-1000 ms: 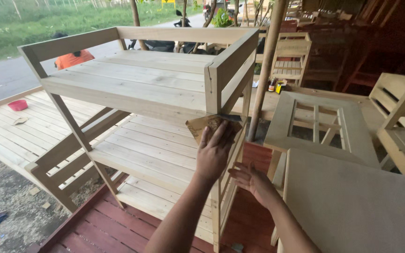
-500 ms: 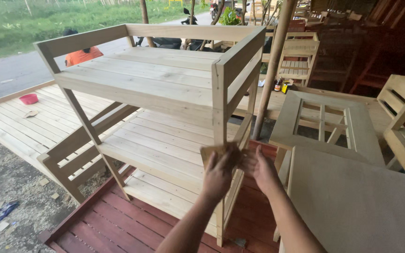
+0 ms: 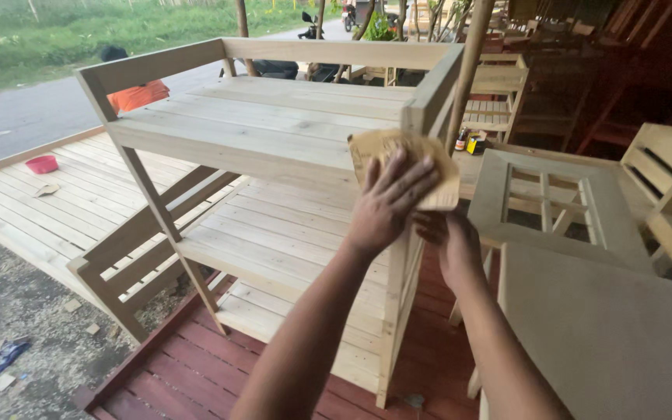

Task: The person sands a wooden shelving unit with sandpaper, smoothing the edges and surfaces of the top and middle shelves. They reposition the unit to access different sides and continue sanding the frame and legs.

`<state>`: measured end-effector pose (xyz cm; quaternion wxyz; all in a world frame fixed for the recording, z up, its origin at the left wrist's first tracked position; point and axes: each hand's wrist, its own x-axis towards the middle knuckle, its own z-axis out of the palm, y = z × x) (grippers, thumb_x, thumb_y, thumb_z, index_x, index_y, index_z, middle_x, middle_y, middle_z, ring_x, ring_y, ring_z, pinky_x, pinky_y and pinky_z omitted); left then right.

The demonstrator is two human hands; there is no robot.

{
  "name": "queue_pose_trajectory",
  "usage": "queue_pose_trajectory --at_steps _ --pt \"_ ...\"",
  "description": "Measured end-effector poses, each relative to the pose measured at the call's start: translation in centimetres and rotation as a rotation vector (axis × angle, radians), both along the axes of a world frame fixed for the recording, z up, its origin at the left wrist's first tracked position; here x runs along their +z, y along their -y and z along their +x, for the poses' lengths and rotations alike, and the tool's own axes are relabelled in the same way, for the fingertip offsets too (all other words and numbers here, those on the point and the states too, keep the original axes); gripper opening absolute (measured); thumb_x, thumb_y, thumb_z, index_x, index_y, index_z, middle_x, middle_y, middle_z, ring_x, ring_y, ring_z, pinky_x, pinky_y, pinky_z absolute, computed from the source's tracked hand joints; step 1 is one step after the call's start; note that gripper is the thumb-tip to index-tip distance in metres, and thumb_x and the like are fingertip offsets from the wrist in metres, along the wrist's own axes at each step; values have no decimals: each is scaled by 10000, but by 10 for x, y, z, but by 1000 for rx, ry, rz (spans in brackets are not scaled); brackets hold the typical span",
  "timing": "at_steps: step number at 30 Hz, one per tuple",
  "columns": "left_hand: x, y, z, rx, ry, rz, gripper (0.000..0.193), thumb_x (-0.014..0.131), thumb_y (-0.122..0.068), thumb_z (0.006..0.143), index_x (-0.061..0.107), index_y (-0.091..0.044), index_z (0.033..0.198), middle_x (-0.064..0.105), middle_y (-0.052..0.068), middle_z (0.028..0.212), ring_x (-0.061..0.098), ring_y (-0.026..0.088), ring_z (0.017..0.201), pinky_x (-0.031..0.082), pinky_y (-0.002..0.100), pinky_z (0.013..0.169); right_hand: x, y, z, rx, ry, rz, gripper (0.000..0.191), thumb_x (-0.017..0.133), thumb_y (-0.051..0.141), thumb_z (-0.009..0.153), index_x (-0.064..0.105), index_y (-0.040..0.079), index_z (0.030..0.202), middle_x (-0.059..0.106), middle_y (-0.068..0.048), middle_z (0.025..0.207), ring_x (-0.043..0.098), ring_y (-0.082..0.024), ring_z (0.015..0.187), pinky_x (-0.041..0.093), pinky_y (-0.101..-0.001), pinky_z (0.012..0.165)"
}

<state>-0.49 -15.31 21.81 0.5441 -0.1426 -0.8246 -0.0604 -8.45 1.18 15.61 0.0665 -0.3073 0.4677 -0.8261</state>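
Sandpaper (image 3: 406, 167) under flat left hand (image 3: 386, 206) against shelf post (image 3: 406, 257)

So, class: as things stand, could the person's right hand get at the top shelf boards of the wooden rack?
Probably yes: the right hand sits beside the corner post, below the sandpaper, and the top shelf lies bare and open.
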Motion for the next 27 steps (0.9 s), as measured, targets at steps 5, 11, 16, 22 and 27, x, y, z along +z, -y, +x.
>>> queue_pose_trajectory --at_steps 5,11,16,22,27 --pt "-56 122 24 39 -370 419 471 433 78 1019 614 -54 1434 523 156 1567 347 414 1534 158 558 1301 12 83 16 -724 -536 287 772 589 514 1054 377 -86 1491 528 -277 1452 514 -366 1344 397 -481 1112" --pt "10 297 32 -549 -644 1998 445 469 -277 1085 587 118 1255 681 185 1198 651 269 1062 565 377 975 6 104 35 -763 -501 316 883 584 575 993 257 -92 1470 545 -248 1372 620 -341 1251 530 -413 1037" --pt "11 198 12 -837 -521 2215 516 491 -388 1059 587 90 1228 696 159 1172 664 258 1004 560 383 908 2 102 44 -947 -469 482 745 615 522 1030 371 -52 1436 645 -219 1256 675 -347 1129 535 -438 961" --pt "-41 126 5 -1422 170 2375 486 403 -387 1028 455 -117 1429 549 64 1470 564 241 1305 483 482 1045 13 108 46 -907 -336 420 631 636 438 1032 397 -20 1393 664 -122 1125 650 -222 940 543 -367 818" --pt "-35 225 16 -1680 -244 2103 582 452 -465 1035 513 -9 1393 591 167 1420 567 297 1304 486 464 1113 20 98 47 -774 -358 395 590 627 334 1050 322 -15 1415 640 -86 1026 625 -169 836 552 -311 786"
